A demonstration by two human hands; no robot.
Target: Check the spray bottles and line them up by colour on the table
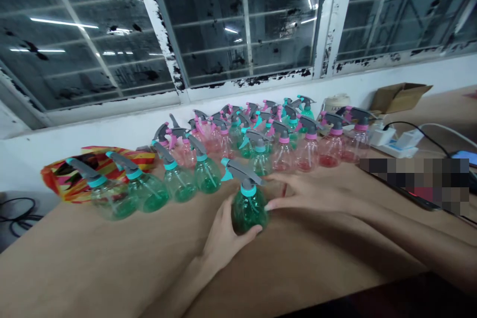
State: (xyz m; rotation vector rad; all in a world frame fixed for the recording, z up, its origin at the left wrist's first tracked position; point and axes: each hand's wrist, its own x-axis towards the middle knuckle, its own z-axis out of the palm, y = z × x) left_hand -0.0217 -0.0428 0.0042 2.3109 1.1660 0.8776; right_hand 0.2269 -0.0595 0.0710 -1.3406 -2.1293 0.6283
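Note:
A green spray bottle [249, 206] with a grey and teal trigger head stands upright on the brown table [112, 263]. My left hand [223, 236] curls round its lower left side, thumb across the front. My right hand [311, 191] lies beside it on the right, fingertips touching the bottle's side. A row of green spray bottles [149, 191] stands to the left, and several pink spray bottles [309, 146] crowd behind, toward the wall.
A red and yellow striped bag [74, 176] lies at the far left. A cardboard box [400, 97], a white power strip [398, 144] with cables and a dark flat device [410, 194] sit at the right. Windows run along the wall behind.

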